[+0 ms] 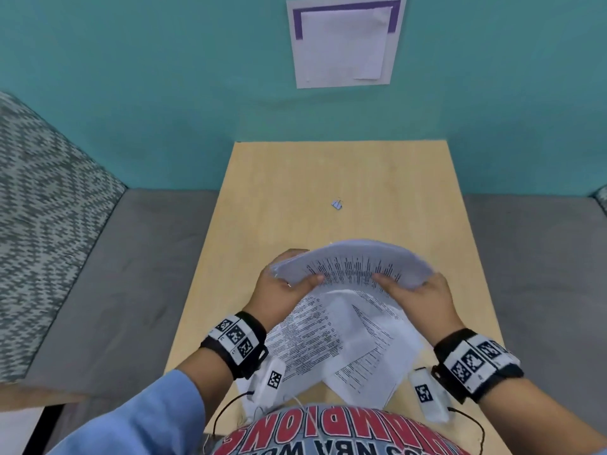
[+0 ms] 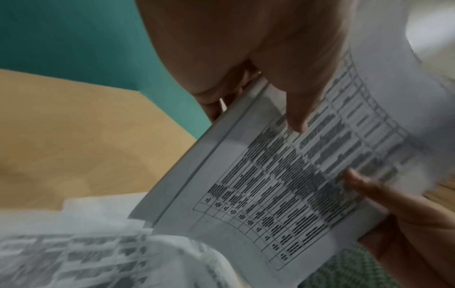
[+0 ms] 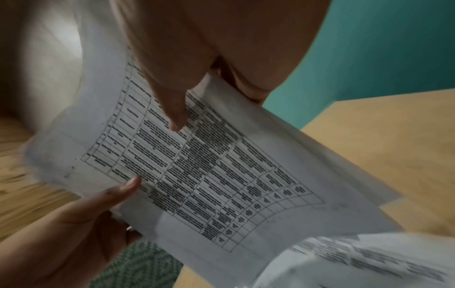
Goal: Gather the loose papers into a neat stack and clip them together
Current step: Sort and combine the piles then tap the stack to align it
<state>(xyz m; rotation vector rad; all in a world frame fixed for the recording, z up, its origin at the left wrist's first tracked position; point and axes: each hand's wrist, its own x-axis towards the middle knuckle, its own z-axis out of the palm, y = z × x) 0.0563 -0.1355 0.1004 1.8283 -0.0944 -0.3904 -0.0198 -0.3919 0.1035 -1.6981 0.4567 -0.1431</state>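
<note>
Both hands hold a bundle of printed sheets [image 1: 351, 262] raised above the wooden table [image 1: 295, 178], bowed upward in the middle. My left hand [image 1: 282, 287] grips its left edge, thumb on the printed face. My right hand [image 1: 417, 293] grips the right edge the same way. The left wrist view shows the bundle [image 2: 283, 185] with its table of text and my left thumb [image 2: 295, 109] pressing it. In the right wrist view the bundle [image 3: 209, 175] sits under my right thumb [image 3: 172, 109]. More loose sheets [image 1: 331, 349] lie fanned on the table beneath. A small binder clip [image 1: 337, 204] lies farther back.
A teal wall [image 1: 164, 77] rises behind the table, with a white notice [image 1: 343, 44] taped to it. Grey cushioned seating [image 1: 108, 274] flanks the table on both sides, and a patterned cushion [image 1: 42, 198] lies at the left.
</note>
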